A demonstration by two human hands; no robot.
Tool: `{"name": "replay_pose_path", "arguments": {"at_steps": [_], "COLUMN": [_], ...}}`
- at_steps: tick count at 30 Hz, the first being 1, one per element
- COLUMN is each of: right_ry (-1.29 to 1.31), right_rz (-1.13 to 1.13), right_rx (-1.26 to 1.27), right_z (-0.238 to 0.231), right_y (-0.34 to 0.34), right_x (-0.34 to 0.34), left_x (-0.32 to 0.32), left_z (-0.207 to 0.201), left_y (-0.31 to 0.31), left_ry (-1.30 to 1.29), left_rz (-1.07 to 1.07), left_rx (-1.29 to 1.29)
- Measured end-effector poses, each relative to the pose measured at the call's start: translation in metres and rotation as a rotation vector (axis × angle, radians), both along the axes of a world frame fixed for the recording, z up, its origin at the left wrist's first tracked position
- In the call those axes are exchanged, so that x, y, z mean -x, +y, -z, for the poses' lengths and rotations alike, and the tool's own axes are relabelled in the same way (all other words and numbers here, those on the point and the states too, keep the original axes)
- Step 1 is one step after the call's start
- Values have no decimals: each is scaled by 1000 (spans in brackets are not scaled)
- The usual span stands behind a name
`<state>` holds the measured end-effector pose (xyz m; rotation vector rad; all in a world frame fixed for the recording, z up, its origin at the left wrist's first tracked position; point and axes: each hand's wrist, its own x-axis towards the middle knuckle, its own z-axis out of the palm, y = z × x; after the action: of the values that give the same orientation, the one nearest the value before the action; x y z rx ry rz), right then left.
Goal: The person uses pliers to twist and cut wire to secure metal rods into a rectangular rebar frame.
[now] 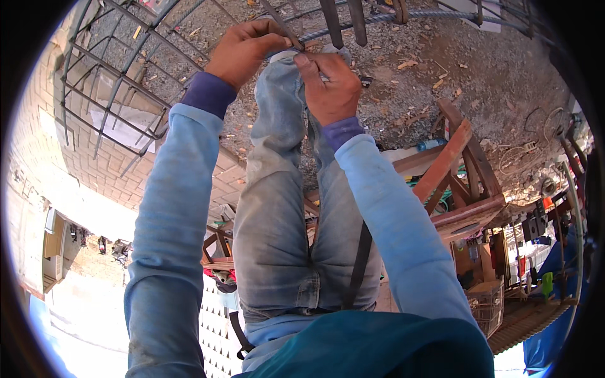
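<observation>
While stretched toward the frame's upper middle, holding the left hand (249, 53) curled by the lower end of a dark bar (282, 24), top center, and the right hand (333, 88) with thumb near forefinger. Cannot tell whether pinching anything. Note steel mesh (150, 29) at upper left, dark prongs (331, 24) at top, wooden stand (444, 159) at right.

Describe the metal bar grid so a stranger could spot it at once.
Start at the jeans in the centre and go up to the left hand. Left of it is the metal bar grid, whose dark crossing rods leave open gaps, unlike the solid paving nearby.
</observation>
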<state>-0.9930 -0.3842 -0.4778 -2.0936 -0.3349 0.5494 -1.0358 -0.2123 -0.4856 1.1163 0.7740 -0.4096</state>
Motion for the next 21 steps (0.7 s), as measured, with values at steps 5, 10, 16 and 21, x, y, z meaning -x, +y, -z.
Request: {"name": "replay_pose_path", "arguments": {"at_steps": [5, 10, 16, 21], "right_ry": [935, 1268, 0, -130], "right_rz": [481, 635, 55, -37], "right_rx": [-274, -268, 241, 203], "right_z": [-11, -31, -44, -24], "right_y": [12, 14, 14, 5], "right_x": [10, 5, 5, -6], "left_x": [1, 5, 9, 15], "left_z": [-10, -11, -58, -75], "left_y": [-5, -5, -55, -90], "left_ry": [-75, 5, -175, 296], "left_rz": [-59, 17, 47, -420], "left_rx": [-82, -172, -1093, -255]}}
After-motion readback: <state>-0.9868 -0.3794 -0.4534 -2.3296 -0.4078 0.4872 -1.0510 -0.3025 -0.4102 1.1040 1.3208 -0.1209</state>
